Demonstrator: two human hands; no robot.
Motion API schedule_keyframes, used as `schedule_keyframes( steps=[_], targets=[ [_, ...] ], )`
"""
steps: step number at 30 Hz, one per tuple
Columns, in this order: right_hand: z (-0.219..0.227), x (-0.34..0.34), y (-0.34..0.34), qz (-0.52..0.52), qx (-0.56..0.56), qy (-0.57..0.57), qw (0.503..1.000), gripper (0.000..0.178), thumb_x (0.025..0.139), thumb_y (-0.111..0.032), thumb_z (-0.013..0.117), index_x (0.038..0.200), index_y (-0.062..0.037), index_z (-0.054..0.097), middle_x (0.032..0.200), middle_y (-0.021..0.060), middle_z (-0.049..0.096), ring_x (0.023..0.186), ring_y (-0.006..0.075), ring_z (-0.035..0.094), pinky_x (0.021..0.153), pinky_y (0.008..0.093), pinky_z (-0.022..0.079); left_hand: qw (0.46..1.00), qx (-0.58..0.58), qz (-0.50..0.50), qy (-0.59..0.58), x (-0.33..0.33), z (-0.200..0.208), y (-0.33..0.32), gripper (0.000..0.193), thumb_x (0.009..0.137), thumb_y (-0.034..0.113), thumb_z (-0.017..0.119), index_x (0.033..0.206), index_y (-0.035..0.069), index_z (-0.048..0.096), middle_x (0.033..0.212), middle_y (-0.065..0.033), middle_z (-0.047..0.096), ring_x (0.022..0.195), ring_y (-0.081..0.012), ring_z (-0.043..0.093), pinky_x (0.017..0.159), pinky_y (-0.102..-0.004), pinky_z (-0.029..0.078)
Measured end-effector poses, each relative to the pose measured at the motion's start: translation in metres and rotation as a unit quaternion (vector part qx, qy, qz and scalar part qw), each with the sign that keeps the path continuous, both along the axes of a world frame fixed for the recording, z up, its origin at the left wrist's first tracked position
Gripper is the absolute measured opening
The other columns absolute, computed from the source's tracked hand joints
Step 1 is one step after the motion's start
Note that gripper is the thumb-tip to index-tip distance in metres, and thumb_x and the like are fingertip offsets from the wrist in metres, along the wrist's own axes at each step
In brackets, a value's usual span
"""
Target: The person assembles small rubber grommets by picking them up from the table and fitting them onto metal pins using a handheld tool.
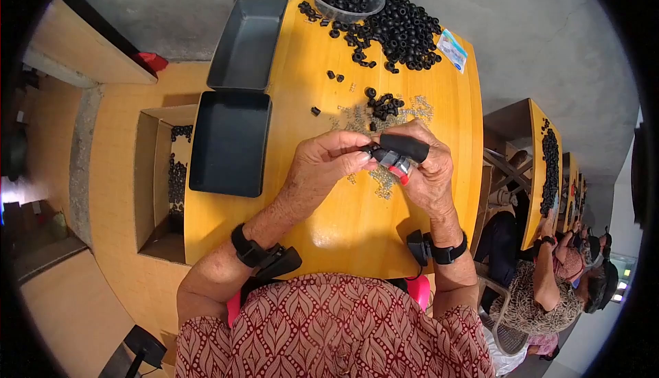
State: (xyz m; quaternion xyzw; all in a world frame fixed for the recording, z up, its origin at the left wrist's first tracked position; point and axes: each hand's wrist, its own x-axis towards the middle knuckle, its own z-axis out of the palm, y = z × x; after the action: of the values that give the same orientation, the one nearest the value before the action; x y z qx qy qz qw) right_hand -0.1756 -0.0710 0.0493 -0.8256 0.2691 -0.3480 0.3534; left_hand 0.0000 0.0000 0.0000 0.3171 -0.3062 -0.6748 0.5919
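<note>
My right hand [436, 172] is wrapped round a hand tool [405, 147] with a thick black grip, a silvery middle and a red piece; its exact kind does not show. The fingers of my left hand [309, 169] pinch a small black part [371, 150] at the tool's left end. Part of that contact is hidden by the fingertips. Just beyond my hands lie a small cluster of black parts [386, 107] and a scatter of tiny clear pieces [384, 184] on the yellow table [329, 234].
A large heap of black parts [405, 31] lies at the far side beside a clear bowl [347, 14]. Two dark trays [230, 143] line the left edge, near a cardboard box [154, 179]. A small packet [453, 50] is far right. Other people [542, 289] sit at tables to the right.
</note>
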Motion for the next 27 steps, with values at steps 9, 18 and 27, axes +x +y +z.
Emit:
schedule_keyframes(
  steps=[9, 18, 27],
  targets=[
    [-0.009, 0.002, 0.006, -0.011, -0.012, 0.002, 1.0, 0.025, 0.071, -0.002, 0.073, 0.096, -0.005, 0.07, 0.092, 0.0088, 0.067, 0.082, 0.0252, 0.062, 0.072, 0.0341, 0.05, 1.0, 0.003, 0.005, -0.016, 0.001, 0.0, 0.001, 0.022, 0.092, 0.003, 0.059, 0.112, -0.004, 0.061, 0.102, -0.0085, 0.066, 0.093, -0.014, 0.064, 0.086, -0.0266, 0.052],
    [-0.007, 0.002, 0.009, -0.019, -0.144, 0.075, 0.987, 0.039, 0.065, -0.004, 0.078, 0.102, -0.0036, 0.067, 0.096, 0.0093, 0.065, 0.083, 0.0285, 0.061, 0.073, 0.0377, 0.05, 0.999, 0.006, 0.012, -0.052, -0.002, -0.01, 0.0, 0.021, 0.091, 0.003, 0.06, 0.111, -0.003, 0.062, 0.098, -0.006, 0.068, 0.093, -0.0111, 0.063, 0.083, -0.0235, 0.05],
    [-0.019, 0.001, 0.01, -0.035, -0.166, 0.058, 0.984, 0.039, 0.064, -0.006, 0.081, 0.099, -0.0048, 0.066, 0.094, 0.0066, 0.064, 0.084, 0.026, 0.061, 0.075, 0.0381, 0.047, 0.997, 0.036, -0.002, -0.072, 0.001, -0.008, -0.001, 0.021, 0.091, 0.01, 0.064, 0.108, -0.002, 0.066, 0.096, -0.0047, 0.068, 0.083, -0.0092, 0.061, 0.076, -0.0225, 0.05]
  ],
)
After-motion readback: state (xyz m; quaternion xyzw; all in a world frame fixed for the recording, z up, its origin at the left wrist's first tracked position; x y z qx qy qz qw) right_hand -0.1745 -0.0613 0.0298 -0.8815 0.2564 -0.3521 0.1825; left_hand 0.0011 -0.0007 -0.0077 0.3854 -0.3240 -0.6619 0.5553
